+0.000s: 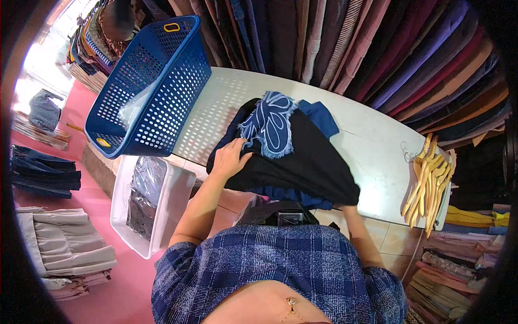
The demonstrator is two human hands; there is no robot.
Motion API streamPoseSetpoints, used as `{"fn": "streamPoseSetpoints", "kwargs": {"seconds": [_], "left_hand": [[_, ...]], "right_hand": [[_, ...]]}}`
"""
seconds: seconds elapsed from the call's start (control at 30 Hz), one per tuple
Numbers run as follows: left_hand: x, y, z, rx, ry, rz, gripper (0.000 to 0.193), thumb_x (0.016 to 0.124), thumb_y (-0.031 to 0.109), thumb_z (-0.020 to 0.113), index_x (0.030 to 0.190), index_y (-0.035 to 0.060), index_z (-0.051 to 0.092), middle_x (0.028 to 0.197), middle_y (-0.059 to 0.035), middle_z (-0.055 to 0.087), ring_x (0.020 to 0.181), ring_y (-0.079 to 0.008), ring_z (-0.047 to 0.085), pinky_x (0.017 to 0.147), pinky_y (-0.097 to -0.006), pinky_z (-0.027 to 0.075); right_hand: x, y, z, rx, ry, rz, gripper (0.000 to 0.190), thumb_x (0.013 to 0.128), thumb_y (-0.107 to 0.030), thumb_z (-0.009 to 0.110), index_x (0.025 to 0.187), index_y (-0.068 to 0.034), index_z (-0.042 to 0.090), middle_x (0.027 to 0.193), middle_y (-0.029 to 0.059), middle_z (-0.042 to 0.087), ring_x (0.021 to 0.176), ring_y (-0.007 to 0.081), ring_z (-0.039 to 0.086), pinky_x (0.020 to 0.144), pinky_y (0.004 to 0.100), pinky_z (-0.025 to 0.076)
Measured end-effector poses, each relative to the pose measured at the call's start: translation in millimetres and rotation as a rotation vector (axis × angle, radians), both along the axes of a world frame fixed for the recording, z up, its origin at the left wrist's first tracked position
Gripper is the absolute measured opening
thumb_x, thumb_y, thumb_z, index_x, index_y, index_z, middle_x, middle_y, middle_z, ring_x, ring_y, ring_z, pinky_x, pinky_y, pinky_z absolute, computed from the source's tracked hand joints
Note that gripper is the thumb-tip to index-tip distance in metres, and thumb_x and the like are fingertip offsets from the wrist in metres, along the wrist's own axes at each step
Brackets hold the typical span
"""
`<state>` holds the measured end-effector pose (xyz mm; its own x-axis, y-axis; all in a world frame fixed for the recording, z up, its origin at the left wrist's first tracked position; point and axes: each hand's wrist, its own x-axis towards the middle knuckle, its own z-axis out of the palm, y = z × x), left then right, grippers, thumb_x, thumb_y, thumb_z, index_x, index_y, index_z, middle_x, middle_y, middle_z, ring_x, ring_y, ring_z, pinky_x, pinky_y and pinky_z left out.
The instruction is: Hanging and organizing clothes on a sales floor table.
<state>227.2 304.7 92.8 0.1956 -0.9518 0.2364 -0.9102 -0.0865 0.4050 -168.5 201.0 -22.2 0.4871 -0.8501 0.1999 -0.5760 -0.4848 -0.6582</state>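
Note:
A black cloth garment [311, 162] lies bunched over the near edge of the white table, with a frayed blue denim butterfly patch [275, 123] on it. Dark blue fabric [319, 117] shows beyond it and more blue cloth hangs below its near side. My left hand [231, 158] rests on the garment just beside the patch, fingers and thumb apart over the cloth. At the garment's right end, my right hand [349, 207] is mostly hidden under the black cloth, so its fingers cannot be made out.
A blue perforated plastic basket [178, 101] stands on the table's left, holding clear plastic. Wooden hangers [429, 182] lie at the right end. Below the basket is a white plastic bin [151, 239] with plastic-wrapped garments. Hanging clothes [376, 52] line the far side; folded clothes [445, 263] are stacked at right.

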Motion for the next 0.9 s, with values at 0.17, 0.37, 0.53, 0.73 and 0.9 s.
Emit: {"fn": "streamPoseSetpoints", "kwargs": {"seconds": [0.17, 0.37, 0.53, 0.73, 0.9], "left_hand": [[-1, -20, 4, 0.028, -0.020, -0.044, 0.038, 0.075, 0.022, 0.068, 0.105, 0.0058, 0.052, 0.096, -0.0109, 0.060, 0.084, -0.0318, 0.060, 0.068, -0.0382, 0.048], [-3, -66, 10, -0.072, 0.015, -0.232, 0.039, 0.074, 0.023, 0.068, 0.106, 0.0058, 0.053, 0.096, -0.0109, 0.059, 0.086, -0.0321, 0.058, 0.070, -0.0389, 0.047], [-1, -88, -27, -0.008, 0.085, -0.313, 0.039, 0.074, 0.022, 0.068, 0.106, 0.0062, 0.052, 0.095, -0.0110, 0.057, 0.089, -0.0310, 0.057, 0.073, -0.0382, 0.047], [18, -82, -62, -0.170, 0.124, -0.469, 0.025, 0.066, 0.012, 0.074, 0.084, 0.0000, 0.061, 0.084, -0.0114, 0.058, 0.084, -0.0296, 0.055, 0.075, -0.0369, 0.045], [31, -70, -44, 0.008, 0.423, -0.535, 0.025, 0.069, 0.016, 0.072, 0.086, 0.0015, 0.062, 0.085, -0.0102, 0.059, 0.077, -0.0270, 0.058, 0.069, -0.0347, 0.048]], "right_hand": [[-44, 1, 63, 0.845, 0.334, 0.205, 0.039, 0.078, -0.020, 0.066, 0.112, -0.001, 0.059, 0.096, 0.0124, 0.066, 0.084, 0.0198, 0.061, 0.076, 0.0350, 0.048], [3, -84, 154, 0.207, -0.205, -0.218, 0.030, 0.084, -0.013, 0.057, 0.113, -0.006, 0.058, 0.093, 0.0074, 0.065, 0.088, 0.0154, 0.059, 0.079, 0.0287, 0.045], [95, -115, 98, 0.312, -0.206, -0.161, 0.041, 0.079, -0.014, 0.066, 0.118, -0.009, 0.056, 0.094, 0.0089, 0.064, 0.085, 0.0174, 0.059, 0.076, 0.0295, 0.045], [101, -89, 53, 0.135, -0.480, -0.228, 0.010, 0.076, 0.001, 0.063, 0.087, -0.001, 0.064, 0.080, 0.0079, 0.062, 0.074, 0.0158, 0.058, 0.067, 0.0274, 0.046], [66, -52, 80, 0.323, 0.147, 0.127, 0.012, 0.070, 0.001, 0.064, 0.082, -0.002, 0.063, 0.080, 0.0103, 0.061, 0.079, 0.0250, 0.059, 0.070, 0.0327, 0.047]]}}
